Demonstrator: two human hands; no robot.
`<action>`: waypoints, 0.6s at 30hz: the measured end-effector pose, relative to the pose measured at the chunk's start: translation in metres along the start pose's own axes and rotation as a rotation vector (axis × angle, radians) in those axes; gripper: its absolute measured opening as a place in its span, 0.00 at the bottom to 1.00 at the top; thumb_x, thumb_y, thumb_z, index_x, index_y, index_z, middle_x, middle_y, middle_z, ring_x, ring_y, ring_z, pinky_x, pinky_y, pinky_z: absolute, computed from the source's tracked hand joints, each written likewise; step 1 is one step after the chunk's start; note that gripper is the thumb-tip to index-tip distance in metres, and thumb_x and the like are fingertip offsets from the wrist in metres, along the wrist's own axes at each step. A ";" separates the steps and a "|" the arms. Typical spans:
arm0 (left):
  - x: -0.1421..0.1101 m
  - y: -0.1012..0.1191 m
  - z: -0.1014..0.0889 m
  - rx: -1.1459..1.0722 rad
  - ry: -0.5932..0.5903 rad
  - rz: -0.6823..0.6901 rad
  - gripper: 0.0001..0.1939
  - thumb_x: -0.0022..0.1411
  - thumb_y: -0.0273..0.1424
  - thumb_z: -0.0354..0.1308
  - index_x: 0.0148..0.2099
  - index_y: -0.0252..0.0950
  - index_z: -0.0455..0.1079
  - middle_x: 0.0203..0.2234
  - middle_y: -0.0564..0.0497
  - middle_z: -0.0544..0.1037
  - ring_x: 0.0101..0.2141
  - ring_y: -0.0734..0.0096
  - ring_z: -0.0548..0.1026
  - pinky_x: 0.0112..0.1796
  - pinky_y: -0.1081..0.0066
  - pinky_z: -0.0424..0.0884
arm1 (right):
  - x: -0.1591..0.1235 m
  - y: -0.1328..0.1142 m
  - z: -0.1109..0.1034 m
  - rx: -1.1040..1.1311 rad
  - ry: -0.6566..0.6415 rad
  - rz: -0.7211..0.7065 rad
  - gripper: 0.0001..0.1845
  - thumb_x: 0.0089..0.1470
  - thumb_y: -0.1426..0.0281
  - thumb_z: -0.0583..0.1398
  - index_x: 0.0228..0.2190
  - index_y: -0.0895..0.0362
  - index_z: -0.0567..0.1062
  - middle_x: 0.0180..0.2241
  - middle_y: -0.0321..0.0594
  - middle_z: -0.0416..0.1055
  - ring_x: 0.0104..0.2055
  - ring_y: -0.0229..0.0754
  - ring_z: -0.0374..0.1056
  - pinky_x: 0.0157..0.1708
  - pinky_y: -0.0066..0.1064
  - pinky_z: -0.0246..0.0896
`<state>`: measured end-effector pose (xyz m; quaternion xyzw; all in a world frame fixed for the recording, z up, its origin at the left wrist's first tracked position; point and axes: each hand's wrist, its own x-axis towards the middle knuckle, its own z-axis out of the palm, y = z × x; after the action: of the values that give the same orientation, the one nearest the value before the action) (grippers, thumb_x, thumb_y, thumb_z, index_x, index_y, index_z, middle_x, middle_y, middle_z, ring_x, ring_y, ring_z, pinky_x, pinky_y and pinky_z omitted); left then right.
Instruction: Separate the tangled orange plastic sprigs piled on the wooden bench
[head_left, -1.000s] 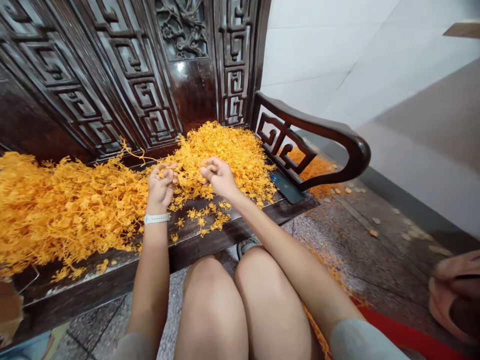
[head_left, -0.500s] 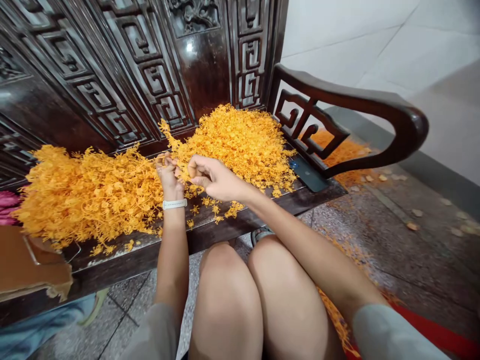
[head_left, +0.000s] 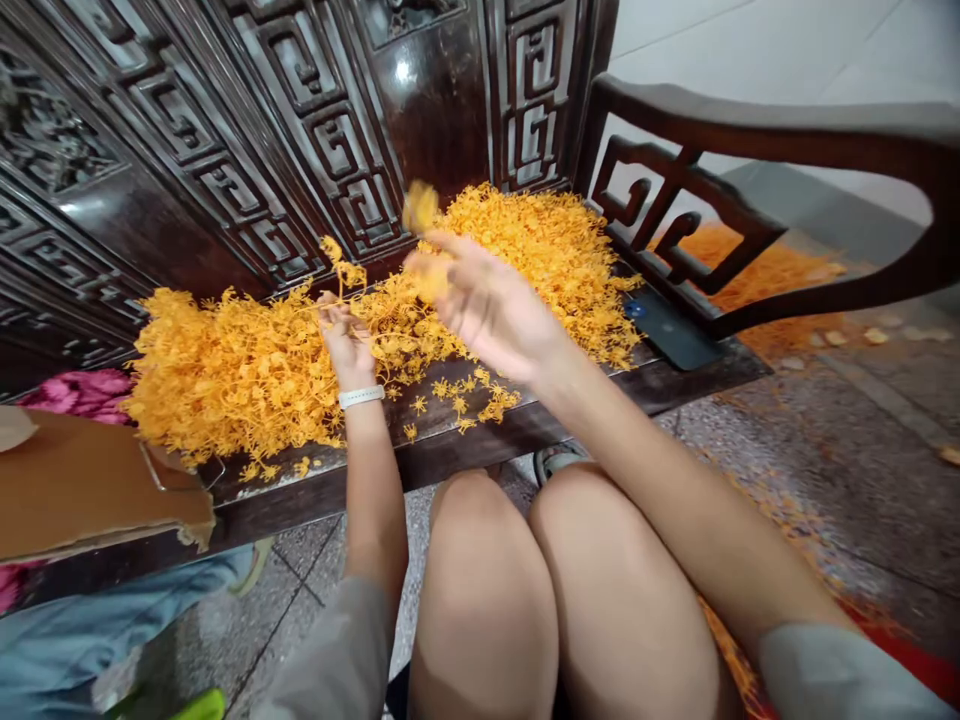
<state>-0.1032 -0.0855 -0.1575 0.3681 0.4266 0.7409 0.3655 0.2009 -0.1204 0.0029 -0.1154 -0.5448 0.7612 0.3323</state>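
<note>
My left hand, a white band on its wrist, is closed on a thin orange plastic flower sprig above the tangled left heap of orange sprigs. My right hand is lifted over the bench seat, blurred, with its fingers stretched out. A small orange flower piece is in the air just beyond its fingertips, and another orange blur sits at the fingers. Behind the hand lies the right heap of loose orange flowers.
A dark phone lies on the seat by the carved armrest. More orange pieces cover the floor beyond it. At the left are a cardboard sheet, pink material and another person's blue-clad leg. My knees are below the seat edge.
My right hand left the sprig, rose and swung toward the right heap, and an orange piece now flies off its fingertips. The camera shifted left and closer. My left hand still holds the sprig.
</note>
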 end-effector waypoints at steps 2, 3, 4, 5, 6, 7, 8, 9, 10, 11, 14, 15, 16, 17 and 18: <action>-0.006 -0.004 0.019 -0.120 0.132 0.048 0.20 0.75 0.18 0.47 0.56 0.45 0.72 0.51 0.53 0.80 0.43 0.84 0.76 0.39 0.85 0.74 | 0.016 0.021 -0.021 0.126 0.411 0.019 0.06 0.67 0.68 0.59 0.40 0.57 0.75 0.36 0.45 0.75 0.35 0.40 0.71 0.34 0.29 0.71; -0.009 -0.004 0.029 -0.179 0.183 0.051 0.20 0.74 0.17 0.48 0.54 0.44 0.73 0.53 0.52 0.80 0.43 0.84 0.77 0.42 0.85 0.75 | 0.021 0.030 -0.028 0.197 0.523 0.056 0.08 0.68 0.67 0.57 0.40 0.58 0.75 0.35 0.45 0.74 0.34 0.39 0.69 0.33 0.29 0.71; -0.013 -0.004 0.038 -0.220 0.209 0.036 0.21 0.73 0.16 0.48 0.53 0.44 0.74 0.54 0.52 0.79 0.43 0.84 0.77 0.44 0.86 0.76 | 0.023 0.036 -0.032 0.249 0.571 0.090 0.10 0.69 0.68 0.56 0.40 0.59 0.75 0.34 0.45 0.73 0.32 0.38 0.68 0.32 0.30 0.70; -0.017 -0.002 0.046 -0.243 0.214 0.013 0.21 0.72 0.15 0.49 0.52 0.43 0.75 0.55 0.51 0.79 0.43 0.84 0.78 0.44 0.86 0.76 | 0.024 0.041 -0.033 0.267 0.563 0.114 0.09 0.68 0.68 0.56 0.40 0.59 0.75 0.33 0.43 0.72 0.30 0.37 0.66 0.31 0.30 0.69; -0.020 0.000 0.053 -0.249 0.199 -0.012 0.22 0.71 0.14 0.48 0.51 0.43 0.76 0.55 0.51 0.79 0.42 0.84 0.78 0.44 0.86 0.76 | 0.024 0.044 -0.033 0.236 0.524 0.128 0.08 0.67 0.68 0.58 0.40 0.59 0.76 0.33 0.42 0.72 0.29 0.36 0.64 0.30 0.30 0.67; -0.024 0.002 0.059 -0.256 0.180 -0.032 0.22 0.71 0.14 0.48 0.51 0.43 0.76 0.55 0.51 0.79 0.41 0.84 0.78 0.43 0.87 0.76 | 0.024 0.046 -0.031 0.160 0.474 0.135 0.06 0.66 0.69 0.61 0.41 0.58 0.75 0.33 0.40 0.71 0.28 0.35 0.64 0.28 0.29 0.65; -0.027 0.004 0.065 -0.271 0.159 -0.049 0.22 0.71 0.14 0.48 0.51 0.42 0.76 0.55 0.51 0.79 0.40 0.85 0.78 0.42 0.87 0.76 | 0.023 0.048 -0.028 0.057 0.431 0.138 0.05 0.65 0.69 0.63 0.41 0.58 0.75 0.33 0.39 0.71 0.27 0.34 0.63 0.27 0.29 0.63; -0.031 0.006 0.070 -0.293 0.136 -0.069 0.22 0.71 0.13 0.48 0.50 0.42 0.76 0.54 0.51 0.80 0.38 0.85 0.77 0.41 0.88 0.76 | 0.023 0.050 -0.025 -0.055 0.398 0.150 0.06 0.64 0.67 0.65 0.40 0.57 0.75 0.33 0.38 0.72 0.26 0.33 0.63 0.25 0.28 0.61; -0.034 0.007 0.075 -0.314 0.112 -0.091 0.21 0.70 0.13 0.49 0.49 0.41 0.76 0.52 0.51 0.80 0.37 0.85 0.77 0.39 0.88 0.75 | 0.023 0.053 -0.022 -0.161 0.377 0.172 0.09 0.63 0.65 0.66 0.38 0.57 0.74 0.33 0.38 0.72 0.25 0.33 0.63 0.23 0.28 0.58; -0.038 0.006 0.081 -0.328 0.087 -0.114 0.19 0.70 0.13 0.50 0.48 0.40 0.76 0.50 0.51 0.80 0.35 0.85 0.76 0.38 0.87 0.74 | 0.024 0.056 -0.021 -0.248 0.358 0.199 0.11 0.63 0.63 0.67 0.37 0.57 0.73 0.33 0.38 0.72 0.25 0.33 0.63 0.21 0.27 0.55; -0.047 0.002 0.095 -0.316 0.015 -0.178 0.15 0.66 0.14 0.57 0.46 0.40 0.74 0.44 0.52 0.79 0.31 0.84 0.74 0.34 0.84 0.73 | 0.028 0.066 -0.023 -0.387 0.318 0.220 0.16 0.64 0.59 0.67 0.34 0.57 0.72 0.28 0.36 0.71 0.22 0.32 0.60 0.19 0.28 0.50; -0.048 0.000 0.098 -0.302 0.006 -0.188 0.16 0.64 0.14 0.59 0.46 0.40 0.74 0.43 0.52 0.78 0.31 0.83 0.74 0.33 0.83 0.73 | 0.029 0.068 -0.025 -0.417 0.327 0.205 0.17 0.65 0.59 0.66 0.32 0.57 0.71 0.26 0.35 0.70 0.21 0.32 0.59 0.20 0.28 0.49; -0.049 -0.002 0.100 -0.291 0.014 -0.186 0.17 0.61 0.13 0.61 0.47 0.40 0.73 0.41 0.53 0.78 0.30 0.82 0.73 0.32 0.82 0.72 | 0.029 0.068 -0.026 -0.451 0.328 0.192 0.18 0.68 0.61 0.64 0.29 0.57 0.70 0.23 0.34 0.68 0.20 0.31 0.57 0.21 0.28 0.49; -0.048 -0.004 0.101 -0.285 0.037 -0.176 0.19 0.59 0.12 0.61 0.47 0.40 0.73 0.40 0.54 0.77 0.29 0.82 0.72 0.31 0.81 0.71 | 0.028 0.067 -0.026 -0.490 0.305 0.190 0.20 0.70 0.63 0.61 0.26 0.57 0.68 0.20 0.33 0.66 0.20 0.31 0.56 0.22 0.28 0.49; -0.047 -0.006 0.100 -0.282 0.070 -0.159 0.21 0.57 0.11 0.61 0.47 0.41 0.73 0.39 0.54 0.76 0.27 0.82 0.70 0.29 0.81 0.70 | 0.026 0.064 -0.025 -0.528 0.269 0.194 0.23 0.71 0.65 0.59 0.23 0.57 0.66 0.18 0.33 0.64 0.20 0.30 0.55 0.23 0.28 0.48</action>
<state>0.0057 -0.0873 -0.1370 0.2523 0.3586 0.7745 0.4559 0.1703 -0.0967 -0.0601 -0.3487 -0.6614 0.5994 0.2858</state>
